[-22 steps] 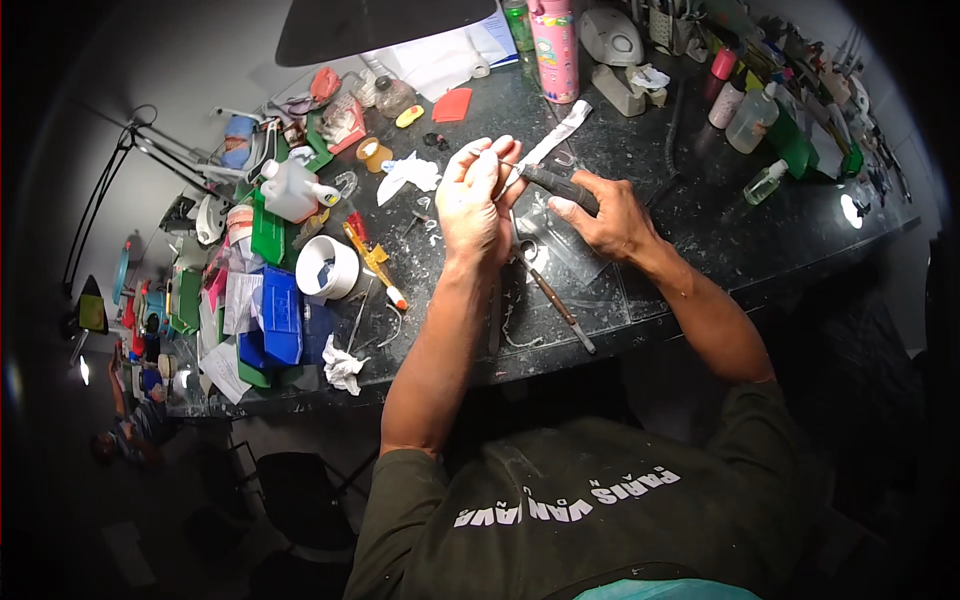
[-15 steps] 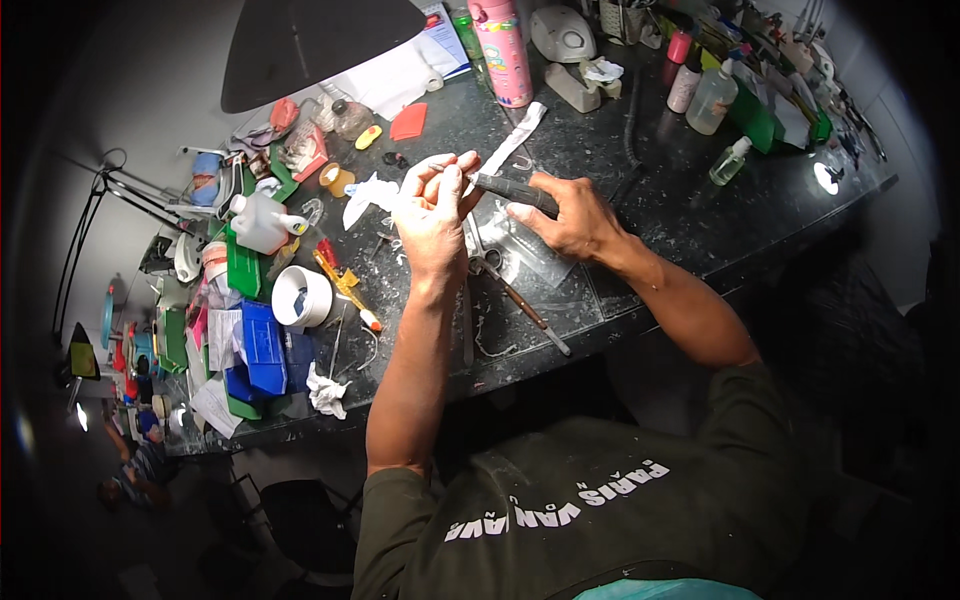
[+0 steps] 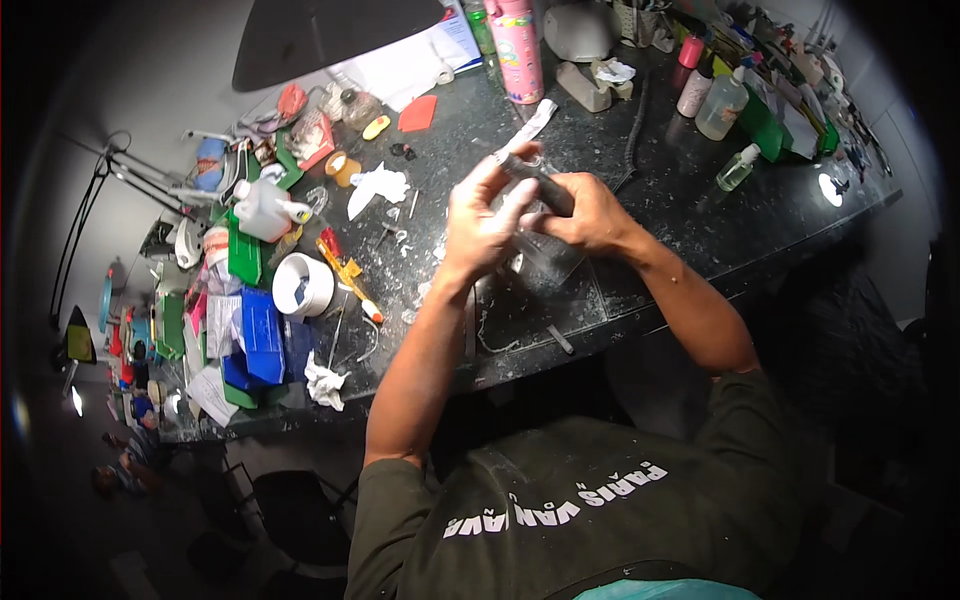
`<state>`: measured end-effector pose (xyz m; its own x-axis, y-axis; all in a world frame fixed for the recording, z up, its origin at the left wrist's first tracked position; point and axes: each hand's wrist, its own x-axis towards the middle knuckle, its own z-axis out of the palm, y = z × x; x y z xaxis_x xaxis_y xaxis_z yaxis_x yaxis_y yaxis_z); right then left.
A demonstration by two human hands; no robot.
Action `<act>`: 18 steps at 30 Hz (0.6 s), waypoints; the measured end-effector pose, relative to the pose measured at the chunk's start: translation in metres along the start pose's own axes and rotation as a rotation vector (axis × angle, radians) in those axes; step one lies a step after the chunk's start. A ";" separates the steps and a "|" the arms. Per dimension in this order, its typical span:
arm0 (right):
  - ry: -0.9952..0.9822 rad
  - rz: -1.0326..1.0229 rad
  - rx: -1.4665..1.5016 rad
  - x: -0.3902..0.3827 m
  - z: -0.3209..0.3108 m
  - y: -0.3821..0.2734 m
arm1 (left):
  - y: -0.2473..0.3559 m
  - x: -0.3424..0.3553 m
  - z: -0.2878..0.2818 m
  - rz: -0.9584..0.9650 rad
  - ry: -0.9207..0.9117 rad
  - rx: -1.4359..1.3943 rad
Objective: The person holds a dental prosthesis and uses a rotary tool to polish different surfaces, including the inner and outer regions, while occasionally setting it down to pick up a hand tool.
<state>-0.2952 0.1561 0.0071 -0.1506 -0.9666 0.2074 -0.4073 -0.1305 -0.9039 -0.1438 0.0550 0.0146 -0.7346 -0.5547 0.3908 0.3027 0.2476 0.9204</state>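
Observation:
My right hand (image 3: 592, 218) is closed round a dark, cylindrical rotary handpiece (image 3: 553, 192), held tilted above the black workbench. Beside it, my left hand (image 3: 478, 225) has its fingers and thumb closed about the handpiece's front end, and the two hands nearly meet. Motion blur hides whether anything small sits between the left fingertips. Beneath the hands lies a clear plastic sheet or bag (image 3: 548, 262), partly covered by them. A white strip (image 3: 535, 122) extends beyond the left fingertips on the bench.
White scraps and dust lie over the black bench (image 3: 640, 270). On the left stand a white tub (image 3: 303, 284), an orange-handled brush (image 3: 352, 276), blue bins (image 3: 262, 335) and a white jug (image 3: 262, 210). A pink bottle (image 3: 516, 60) and a lamp shade (image 3: 320, 40) occupy the far side.
My left hand has moved right and nearer, coming round the handpiece's front end. My right hand has lowered slightly. The brown-handled tool below the hands no longer shows.

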 end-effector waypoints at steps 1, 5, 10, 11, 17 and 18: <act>-0.047 0.060 0.098 0.001 -0.002 0.012 | -0.006 0.001 0.012 0.017 0.044 -0.074; 0.138 0.112 -0.024 -0.007 -0.010 0.010 | -0.001 0.003 0.064 -0.067 0.359 -0.265; 0.349 -0.100 -0.128 -0.002 0.009 0.006 | 0.000 0.000 0.062 -0.013 0.479 -0.110; 0.392 -0.098 -0.155 0.000 0.015 0.003 | 0.002 -0.005 0.055 -0.007 0.486 0.002; 0.426 0.071 -0.303 0.000 -0.010 0.023 | 0.076 -0.053 -0.001 0.119 0.376 0.647; 0.443 0.090 -0.319 -0.004 -0.019 0.023 | 0.102 -0.065 -0.011 0.142 0.415 0.652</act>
<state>-0.3213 0.1609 -0.0069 -0.5342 -0.7765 0.3343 -0.6178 0.0885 -0.7814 -0.0587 0.1079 0.0835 -0.3895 -0.7026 0.5956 -0.1356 0.6833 0.7174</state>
